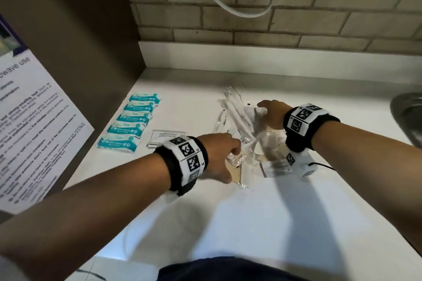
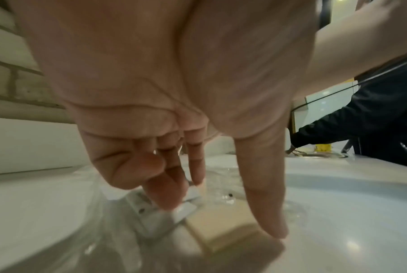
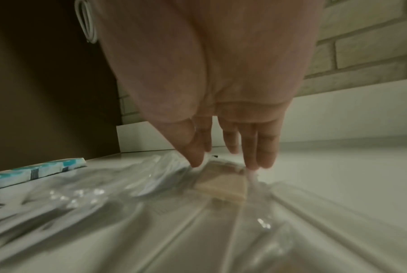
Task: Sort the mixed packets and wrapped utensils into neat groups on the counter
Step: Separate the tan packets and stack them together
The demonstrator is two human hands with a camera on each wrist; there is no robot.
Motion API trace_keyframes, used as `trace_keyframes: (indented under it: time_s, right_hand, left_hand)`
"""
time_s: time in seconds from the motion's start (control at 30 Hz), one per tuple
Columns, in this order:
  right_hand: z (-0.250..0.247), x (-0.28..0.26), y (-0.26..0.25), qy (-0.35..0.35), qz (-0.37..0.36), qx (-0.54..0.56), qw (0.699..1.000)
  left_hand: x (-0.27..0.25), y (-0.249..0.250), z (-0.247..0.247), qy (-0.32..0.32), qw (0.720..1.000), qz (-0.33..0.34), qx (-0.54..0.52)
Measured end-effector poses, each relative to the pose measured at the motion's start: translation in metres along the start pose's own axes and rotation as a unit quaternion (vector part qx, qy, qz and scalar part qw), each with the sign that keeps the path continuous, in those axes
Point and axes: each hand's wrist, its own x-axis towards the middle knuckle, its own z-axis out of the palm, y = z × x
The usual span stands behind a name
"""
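Nearest the person the white counter [image 1: 262, 223] lies bare up to its front edge, with a sink [image 1: 408, 116] at the right end and a brown side panel [image 1: 75, 41] closing the left. Mid-counter, the left hand [image 1: 218, 155] curls its fingers [image 2: 165, 188] down onto clear-wrapped utensils [image 1: 239, 118], thumb apart, though whether it actually grips them I cannot tell; the right hand [image 1: 272, 114] lays straight, close-set fingers [image 3: 260, 147] on the same heap, whose long wrappers run front-to-back, leaning left. Further left, five teal packets [image 1: 130, 122] sit in a row along the panel, a shampoo sachet [image 1: 167, 137] beside them, with the tiled wall [image 1: 274, 7] behind.
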Motion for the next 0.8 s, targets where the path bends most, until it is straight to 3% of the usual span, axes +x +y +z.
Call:
trace_keyframes:
  time_s: [0.2,0.43,0.67,0.8]
  right_hand:
    - [0.008,0.004,-0.001,0.002,-0.001,-0.006,1.000]
    - [0.001,0.003,0.014,0.040,0.035,0.078,0.996]
    - [-0.014,-0.006,0.015,0.045,0.017,0.111,0.993]
    - [-0.020,-0.010,0.017,0.084,-0.005,0.119,0.989]
  left_hand:
    - [0.001,0.003,0.005,0.006,1.000,-0.009,-0.021]
    - [0.006,0.004,0.002,0.024,0.999,-0.022,-0.022]
    - [0.008,0.009,-0.001,0.045,0.999,-0.003,-0.001]
    - [0.005,0.010,-0.005,0.059,0.998,0.001,-0.004]
